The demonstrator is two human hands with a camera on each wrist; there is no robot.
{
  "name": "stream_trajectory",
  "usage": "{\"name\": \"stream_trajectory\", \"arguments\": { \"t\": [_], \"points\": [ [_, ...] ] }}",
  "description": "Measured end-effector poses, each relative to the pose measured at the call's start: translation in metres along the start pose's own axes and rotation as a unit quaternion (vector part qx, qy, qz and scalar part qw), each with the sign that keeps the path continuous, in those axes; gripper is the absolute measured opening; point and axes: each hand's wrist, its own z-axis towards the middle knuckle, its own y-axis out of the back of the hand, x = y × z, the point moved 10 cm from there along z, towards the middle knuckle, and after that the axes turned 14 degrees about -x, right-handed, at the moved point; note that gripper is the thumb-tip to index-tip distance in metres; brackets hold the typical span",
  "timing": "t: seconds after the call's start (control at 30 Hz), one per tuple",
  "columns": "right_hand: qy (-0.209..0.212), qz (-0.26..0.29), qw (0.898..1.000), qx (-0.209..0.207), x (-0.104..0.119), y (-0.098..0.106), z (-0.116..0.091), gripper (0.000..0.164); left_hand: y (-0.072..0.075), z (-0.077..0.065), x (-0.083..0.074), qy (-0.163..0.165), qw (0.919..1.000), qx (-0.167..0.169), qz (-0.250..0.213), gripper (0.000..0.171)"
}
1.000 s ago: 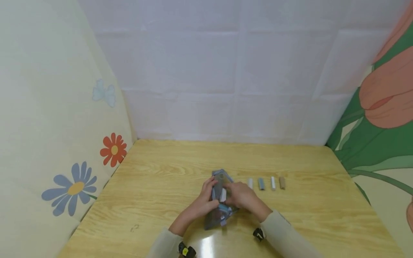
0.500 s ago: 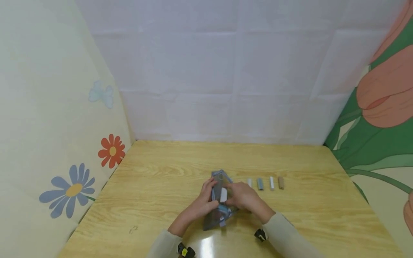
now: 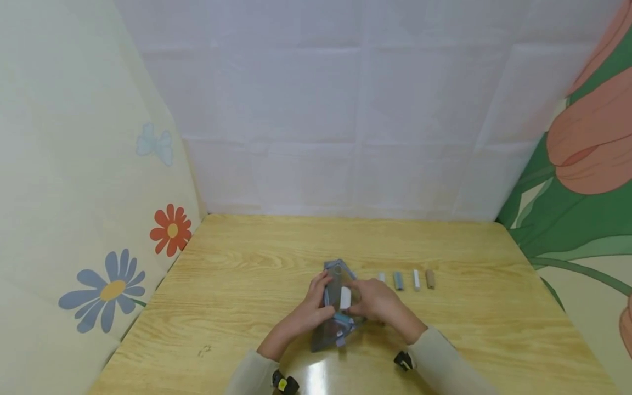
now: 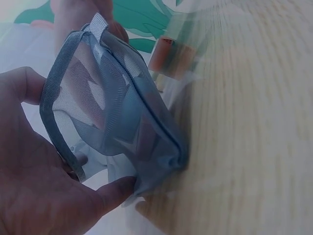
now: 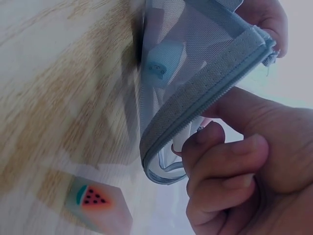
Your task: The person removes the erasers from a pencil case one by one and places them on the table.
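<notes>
A grey-blue mesh zipper pouch (image 3: pixel 333 282) stands propped on the table with its zipped mouth spread. My left hand (image 3: pixel 313 302) grips the pouch's side, thumb low and fingers at the upper edge. In the left wrist view that hand (image 4: pixel 54 166) holds the rim of the pouch (image 4: pixel 139 110). My right hand (image 3: pixel 377 302) reaches into the mouth, pinching a white block (image 3: pixel 345 298); its fingertips are partly hidden by the pouch in the right wrist view. A light blue block with a small printed face (image 5: pixel 164 66) shows through the mesh.
Right of the pouch, a blue block (image 3: pixel 398 281), a white block (image 3: pixel 416 280) and a brown block (image 3: pixel 430 279) stand in a row, with another pale one (image 3: pixel 382 277) partly behind my right hand. A block with a watermelon print (image 5: pixel 98 203) lies beside the pouch.
My right hand has shifted slightly right with the white block, which shows more fully at the mouth. My left hand keeps its hold on the pouch.
</notes>
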Motion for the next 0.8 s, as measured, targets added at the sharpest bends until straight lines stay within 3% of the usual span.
{"name": "stream_trajectory", "arguments": {
  "t": [0.67,0.8],
  "points": [
    [0.007,0.028,1.000,-0.006,0.002,0.014,-0.010,0.062,-0.002,-0.001,0.000,0.009,0.9999,0.012,0.003,0.089],
    [-0.007,0.038,0.999,-0.004,-0.002,0.017,-0.013,0.064,-0.003,-0.001,0.001,0.015,0.9997,0.020,0.004,0.090]
  ]
}}
